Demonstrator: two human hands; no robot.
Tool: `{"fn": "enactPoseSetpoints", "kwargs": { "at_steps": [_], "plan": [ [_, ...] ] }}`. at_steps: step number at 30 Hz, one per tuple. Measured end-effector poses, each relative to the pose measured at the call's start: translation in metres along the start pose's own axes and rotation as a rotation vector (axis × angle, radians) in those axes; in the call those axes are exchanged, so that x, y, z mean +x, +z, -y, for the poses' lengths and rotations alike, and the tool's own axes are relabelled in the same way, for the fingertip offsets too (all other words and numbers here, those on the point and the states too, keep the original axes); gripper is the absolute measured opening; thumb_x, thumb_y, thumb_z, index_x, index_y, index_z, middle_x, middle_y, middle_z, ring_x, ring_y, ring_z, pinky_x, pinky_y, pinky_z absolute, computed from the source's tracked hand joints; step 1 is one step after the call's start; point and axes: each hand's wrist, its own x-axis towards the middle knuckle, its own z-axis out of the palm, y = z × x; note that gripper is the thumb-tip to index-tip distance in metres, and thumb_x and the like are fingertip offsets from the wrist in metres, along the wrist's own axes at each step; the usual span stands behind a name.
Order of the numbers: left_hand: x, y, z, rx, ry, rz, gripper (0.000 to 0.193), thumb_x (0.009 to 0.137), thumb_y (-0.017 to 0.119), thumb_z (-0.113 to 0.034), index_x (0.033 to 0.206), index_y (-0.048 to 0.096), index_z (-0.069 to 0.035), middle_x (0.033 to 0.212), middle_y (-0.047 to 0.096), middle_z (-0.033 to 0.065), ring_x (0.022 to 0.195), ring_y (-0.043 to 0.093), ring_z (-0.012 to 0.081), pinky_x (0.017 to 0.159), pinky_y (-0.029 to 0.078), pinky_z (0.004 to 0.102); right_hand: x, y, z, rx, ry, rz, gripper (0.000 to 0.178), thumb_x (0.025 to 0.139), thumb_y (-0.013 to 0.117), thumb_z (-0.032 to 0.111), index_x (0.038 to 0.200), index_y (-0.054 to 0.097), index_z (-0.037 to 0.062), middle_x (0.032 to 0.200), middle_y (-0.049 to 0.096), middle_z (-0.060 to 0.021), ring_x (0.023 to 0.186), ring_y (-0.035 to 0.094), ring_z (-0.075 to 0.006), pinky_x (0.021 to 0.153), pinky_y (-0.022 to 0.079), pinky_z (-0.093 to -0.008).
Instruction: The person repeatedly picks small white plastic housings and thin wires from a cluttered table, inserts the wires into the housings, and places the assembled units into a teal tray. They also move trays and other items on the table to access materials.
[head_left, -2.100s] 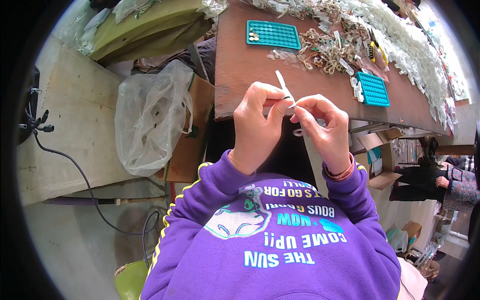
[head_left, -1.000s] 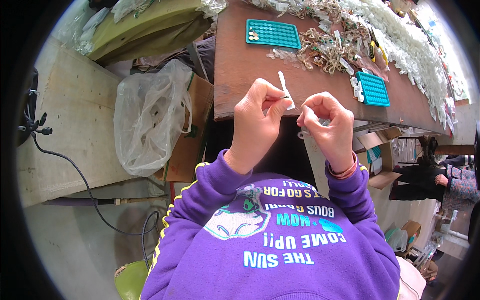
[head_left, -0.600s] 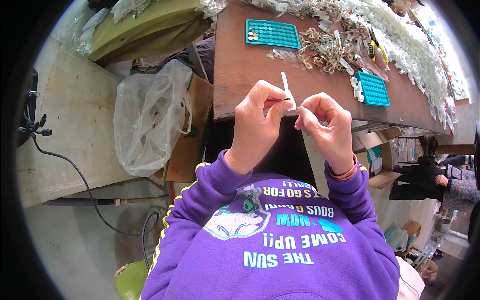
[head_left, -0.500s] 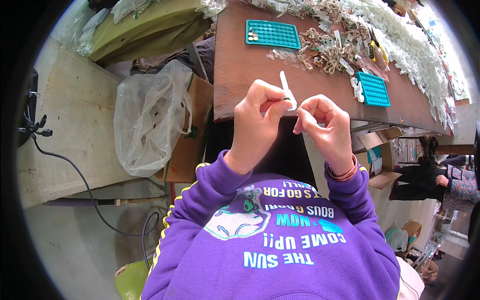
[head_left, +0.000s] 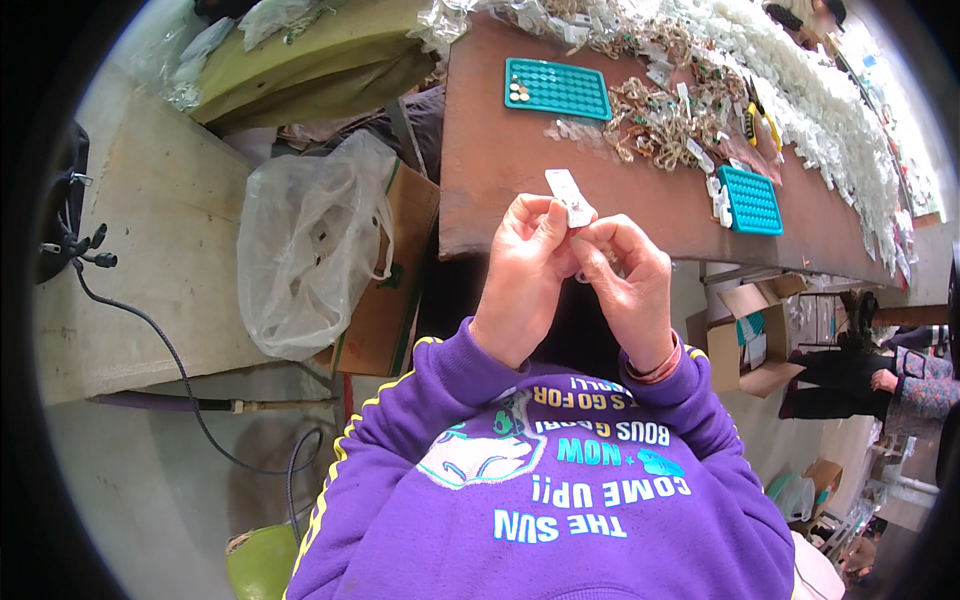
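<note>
My left hand (head_left: 522, 270) pinches a small white card-like tag (head_left: 567, 192) between thumb and fingers, its long end pointing away from me and a small dark mark on its face. Close against the tag's near end, my right hand (head_left: 636, 290) has thumb and fingertips pressed together. Whatever those fingertips hold is too small and too covered to make out. Both hands are raised in front of the near edge of the brown table (head_left: 480, 190).
Two teal trays with round hollows, one at the back (head_left: 560, 95) holding several small discs, one at right (head_left: 755, 205), flank a heap of cords (head_left: 660, 120). Clear plastic pieces (head_left: 830, 120) pile behind. A plastic bag (head_left: 310, 260) and cardboard box (head_left: 405, 235) stand left.
The tag has turned from nearly edge-on to show its broad face. My right hand has moved left, and its fingertips now meet the left hand at the tag's near end.
</note>
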Motion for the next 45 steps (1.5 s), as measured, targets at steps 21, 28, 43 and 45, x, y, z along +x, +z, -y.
{"fn": "enactPoseSetpoints", "kwargs": {
  "at_steps": [21, 28, 43, 45],
  "plan": [
    [0.072, -0.036, -0.026, 0.021, 0.178, -0.067, 0.016, 0.1, 0.055, -0.02, 0.112, 0.051, -0.01, 0.101, 0.064, 0.0067, 0.06, 0.045, 0.005, 0.052, 0.039, 0.0184, 0.205, 0.024, -0.067, -0.916, -0.396, 0.173, 0.02, 0.083, 0.071, 0.024, 0.084, 0.068, 0.0046, 0.084, 0.065, -0.0127, 0.08, 0.065, -0.0315, 0.071, 0.05, -0.0407],
    [0.08, -0.048, -0.019, -0.157, 0.182, 0.003, 0.02, 0.1, 0.055, -0.018, 0.114, 0.05, -0.005, 0.103, 0.063, 0.0125, 0.085, 0.061, 0.0164, 0.075, 0.051, 0.028, 0.201, 0.025, -0.061, -0.875, -0.31, 0.184, 0.018, 0.08, 0.074, 0.025, 0.083, 0.072, 0.0072, 0.086, 0.065, -0.0097, 0.081, 0.065, -0.0296, 0.072, 0.05, -0.0392],
    [0.081, -0.048, -0.018, -0.128, 0.184, 0.003, 0.021, 0.1, 0.055, -0.019, 0.114, 0.051, -0.004, 0.104, 0.064, 0.0134, 0.092, 0.063, 0.0197, 0.088, 0.052, 0.0347, 0.257, 0.023, -0.066, -0.682, -0.187, 0.462, 0.015, 0.075, 0.073, 0.014, 0.085, 0.072, 0.0026, 0.079, 0.071, -0.0127, 0.071, 0.07, -0.0235, 0.071, 0.055, -0.0332],
    [0.08, -0.048, -0.018, -0.132, 0.185, 0.001, 0.021, 0.099, 0.056, -0.019, 0.114, 0.051, -0.004, 0.104, 0.064, 0.0133, 0.092, 0.063, 0.0195, 0.088, 0.052, 0.0346, 0.257, 0.024, -0.063, -0.708, -0.164, 0.481, 0.015, 0.075, 0.073, 0.014, 0.084, 0.072, 0.001, 0.078, 0.071, -0.0131, 0.069, 0.07, -0.022, 0.069, 0.055, -0.0328]
  ]
}}
